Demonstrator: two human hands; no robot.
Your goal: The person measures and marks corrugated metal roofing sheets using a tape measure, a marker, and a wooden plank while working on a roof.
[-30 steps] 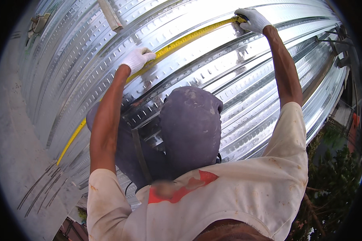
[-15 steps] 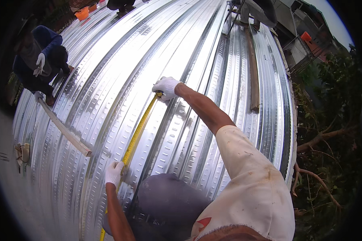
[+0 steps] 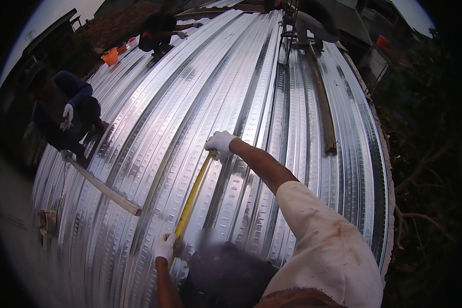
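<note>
My right hand (image 3: 219,145), in a white glove, is closed on a tape measure's case (image 3: 210,154). Its yellow blade (image 3: 194,192) runs down along a ribbed shiny metal sheet (image 3: 185,154) toward me. My left hand (image 3: 164,246), also gloved, has its fingers pinched on the blade at the lower middle. My dark grey trouser leg (image 3: 223,272) lies below, partly blurred, between my arms.
A crouching co-worker (image 3: 61,102) is at the left by a light plank (image 3: 108,191). Others are at the back centre (image 3: 156,31) and back right (image 3: 315,25). Orange buckets (image 3: 110,57) stand back left. A long timber (image 3: 321,108) lies right, near the roof edge (image 3: 387,164) and branches (image 3: 421,215).
My view has swung up along the sheets, bringing the co-workers and far end into sight; the hands now appear lower in the picture, both still on the tape. The picture is darker.
</note>
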